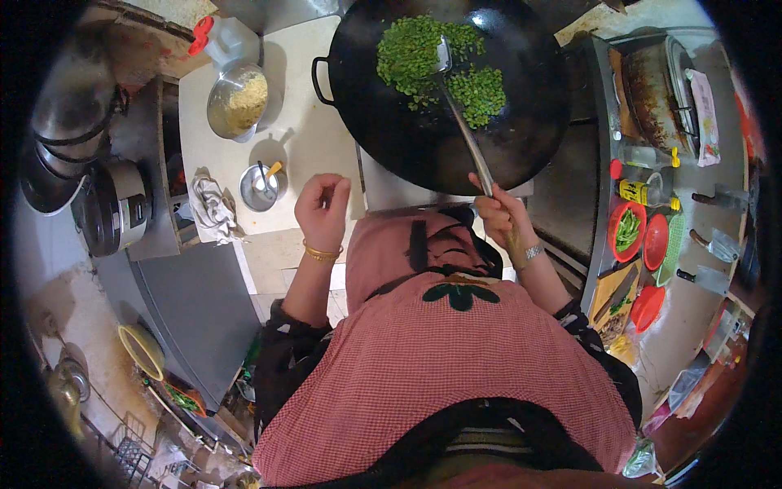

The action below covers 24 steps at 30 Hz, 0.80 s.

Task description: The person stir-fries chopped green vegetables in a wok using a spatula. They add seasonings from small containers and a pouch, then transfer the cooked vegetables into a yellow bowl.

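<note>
My right hand (502, 215) grips the handle of a metal wok spatula (467, 125). The spatula's blade rests among chopped green vegetables (408, 58) in a large black wok (421, 156). A smaller heap of the greens (479, 95) lies to the right of the blade. Off to the left, my left hand (322, 208) is raised in front of the counter, its fingers curled in a loose fist and nothing visible in it. Nearest to it is a small metal bowl (249, 198) holding a yellow-handled spoon (273, 171) and a dark-handled utensil.
On the left counter (311, 147) stand a steel bowl of yellowish crumbly food (220, 110), a red-capped plastic jug (235, 43) and a crumpled cloth (212, 208). The right counter carries bottles (641, 192), red baskets (656, 241) and a knife on a cutting board (617, 290).
</note>
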Each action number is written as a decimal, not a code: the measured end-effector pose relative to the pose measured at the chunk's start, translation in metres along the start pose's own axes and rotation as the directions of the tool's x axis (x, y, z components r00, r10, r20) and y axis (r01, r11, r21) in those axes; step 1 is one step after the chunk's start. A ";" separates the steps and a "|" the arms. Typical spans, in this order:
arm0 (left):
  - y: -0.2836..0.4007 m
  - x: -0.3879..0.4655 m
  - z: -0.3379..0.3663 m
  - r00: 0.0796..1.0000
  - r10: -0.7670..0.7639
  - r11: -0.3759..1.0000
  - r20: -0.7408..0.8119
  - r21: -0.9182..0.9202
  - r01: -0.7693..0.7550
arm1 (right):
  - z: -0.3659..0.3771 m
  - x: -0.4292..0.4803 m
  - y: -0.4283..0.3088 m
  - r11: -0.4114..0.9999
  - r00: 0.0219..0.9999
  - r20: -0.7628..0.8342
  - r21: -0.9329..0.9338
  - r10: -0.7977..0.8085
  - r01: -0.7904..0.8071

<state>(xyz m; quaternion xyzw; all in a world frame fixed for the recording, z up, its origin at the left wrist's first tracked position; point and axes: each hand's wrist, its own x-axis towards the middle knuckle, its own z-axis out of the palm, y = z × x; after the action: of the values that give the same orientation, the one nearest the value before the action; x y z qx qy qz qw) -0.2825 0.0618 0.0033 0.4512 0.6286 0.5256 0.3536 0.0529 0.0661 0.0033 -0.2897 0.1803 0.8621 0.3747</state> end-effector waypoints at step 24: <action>0.008 0.137 0.135 0.904 0.420 0.755 0.072 0.525 -0.393 | -0.007 -0.111 0.053 0.857 0.997 0.031 -0.509 -0.072 0.078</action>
<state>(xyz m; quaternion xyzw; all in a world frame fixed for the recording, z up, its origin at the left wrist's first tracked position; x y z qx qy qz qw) -0.2040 0.2369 -0.0117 0.6428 0.6438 0.4079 0.0774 0.0770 -0.0320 0.0729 -0.3804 -0.0676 0.8654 0.3189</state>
